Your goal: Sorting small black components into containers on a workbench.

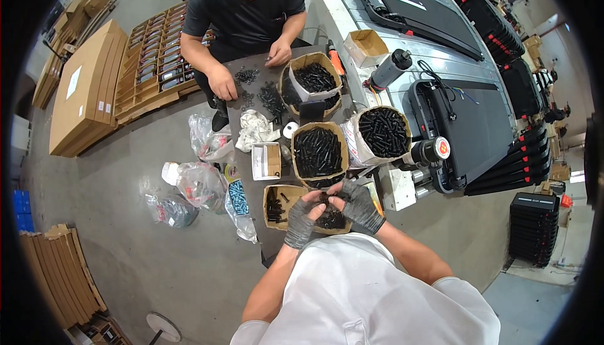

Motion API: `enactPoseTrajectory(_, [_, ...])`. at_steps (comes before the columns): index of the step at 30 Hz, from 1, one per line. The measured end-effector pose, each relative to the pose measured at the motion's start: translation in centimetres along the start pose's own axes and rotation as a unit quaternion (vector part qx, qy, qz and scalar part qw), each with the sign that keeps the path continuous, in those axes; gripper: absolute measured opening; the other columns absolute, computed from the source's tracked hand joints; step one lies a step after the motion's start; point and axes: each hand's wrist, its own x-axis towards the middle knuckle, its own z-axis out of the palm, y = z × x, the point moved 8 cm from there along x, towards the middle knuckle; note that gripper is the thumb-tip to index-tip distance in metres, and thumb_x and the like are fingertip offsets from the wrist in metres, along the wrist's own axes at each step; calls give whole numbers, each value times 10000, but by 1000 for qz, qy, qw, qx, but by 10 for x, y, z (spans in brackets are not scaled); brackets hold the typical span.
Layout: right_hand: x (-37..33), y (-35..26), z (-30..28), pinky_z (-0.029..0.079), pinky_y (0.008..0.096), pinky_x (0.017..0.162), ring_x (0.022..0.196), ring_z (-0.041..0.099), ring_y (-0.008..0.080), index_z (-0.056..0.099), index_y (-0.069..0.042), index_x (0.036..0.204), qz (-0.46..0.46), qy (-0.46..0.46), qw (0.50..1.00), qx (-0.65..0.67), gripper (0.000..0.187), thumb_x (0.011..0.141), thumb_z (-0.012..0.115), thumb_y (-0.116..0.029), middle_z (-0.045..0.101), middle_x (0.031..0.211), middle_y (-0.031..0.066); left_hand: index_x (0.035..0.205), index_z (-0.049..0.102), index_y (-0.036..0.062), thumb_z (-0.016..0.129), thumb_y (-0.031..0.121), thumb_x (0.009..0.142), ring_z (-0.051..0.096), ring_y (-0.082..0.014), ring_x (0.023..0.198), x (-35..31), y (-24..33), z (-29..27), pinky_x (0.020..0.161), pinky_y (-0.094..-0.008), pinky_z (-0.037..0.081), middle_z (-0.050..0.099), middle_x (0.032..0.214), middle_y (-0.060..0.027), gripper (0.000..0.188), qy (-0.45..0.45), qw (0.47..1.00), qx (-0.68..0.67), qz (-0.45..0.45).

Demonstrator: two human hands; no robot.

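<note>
Handling a small dark part (324, 198), pinched between the fingertips of the grey-gloved left hand (304, 217) and grey-gloved right hand (361, 205) beside the open tan cardboard box (292, 194), appears the current step; next likely calls for a steady two-handed grip.

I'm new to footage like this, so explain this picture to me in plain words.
No robot here: these are a person's left hand and right hand, in grey fingerless gloves. A wide fisheye camera on their head looks down, so straight edges bend. On the dark table stand cardboard boxes of small black parts; a white rag lies there too. Both hands' fingertips meet around a small dark piece, too small to identify. A co-worker is across the table.
</note>
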Motion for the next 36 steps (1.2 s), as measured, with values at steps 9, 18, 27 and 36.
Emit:
enactPoseTrajectory(9, [73, -10, -30, 503, 313, 681, 733, 627, 200, 624, -30, 941, -44, 13, 991, -128, 159, 786, 637, 2, 626, 816, 99, 1241, 538, 23, 665, 102, 852, 589, -145, 943, -1, 0, -41, 826, -283, 485, 630, 1039, -76, 416, 57, 997, 36, 28])
enactPoseTrajectory(18, [85, 17, -12, 503, 363, 700, 776, 642, 286, 609, -33, 905, 17, -36, 975, -218, 157, 758, 662, -24, 645, 820, 137, 1119, 597, -4, 609, 131, 900, 592, -139, 875, -13, -32, -88, 800, -271, 476, 638, 946, -70, 258, 114, 975, 191, 8])
enactPoseTrajectory(27, [86, 22, 10, 499, 413, 748, 893, 624, 336, 599, -42, 937, -35, -134, 937, -321, 192, 746, 607, -22, 639, 897, 147, 1092, 609, 7, 581, 117, 893, 595, -167, 825, -20, -30, -108, 771, -289, 482, 633, 889, -81, 229, 137, 970, 198, 41])
enactPoseTrajectory(36, [93, 16, 20, 517, 431, 741, 847, 640, 332, 640, -74, 881, -32, -163, 852, -497, 149, 744, 579, -73, 628, 880, 146, 1059, 614, 25, 584, 94, 816, 633, -355, 912, -17, -17, -106, 803, -418, 511, 649, 997, -188, 254, 149, 845, 507, 77])
